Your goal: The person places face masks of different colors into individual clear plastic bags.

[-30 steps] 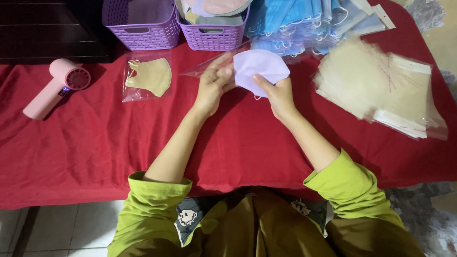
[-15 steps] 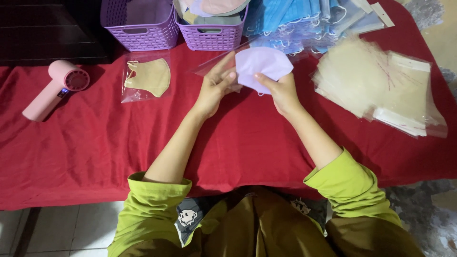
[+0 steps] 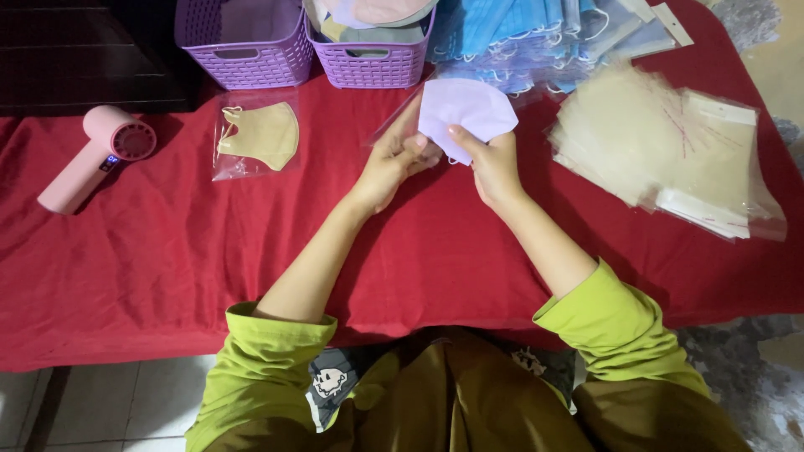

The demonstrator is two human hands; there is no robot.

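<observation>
A folded lilac face mask (image 3: 466,111) is pinched at its lower edge by my right hand (image 3: 492,164). My left hand (image 3: 394,157) grips a clear plastic sleeve (image 3: 392,125) right beside the mask's left edge. Both hands hover over the red tablecloth (image 3: 167,251), just in front of the baskets. A tan mask sealed in a clear bag (image 3: 256,136) lies flat on the cloth to the left of my hands.
Two purple baskets (image 3: 243,50) (image 3: 373,63) stand at the back. Blue masks (image 3: 519,38) are heaped at the back right. A stack of clear sleeves (image 3: 670,151) lies at the right. A pink handheld fan (image 3: 88,159) rests at the left.
The lilac mask and both hands have shifted slightly, with the mask drawn closer against the clear sleeve in my left hand.
</observation>
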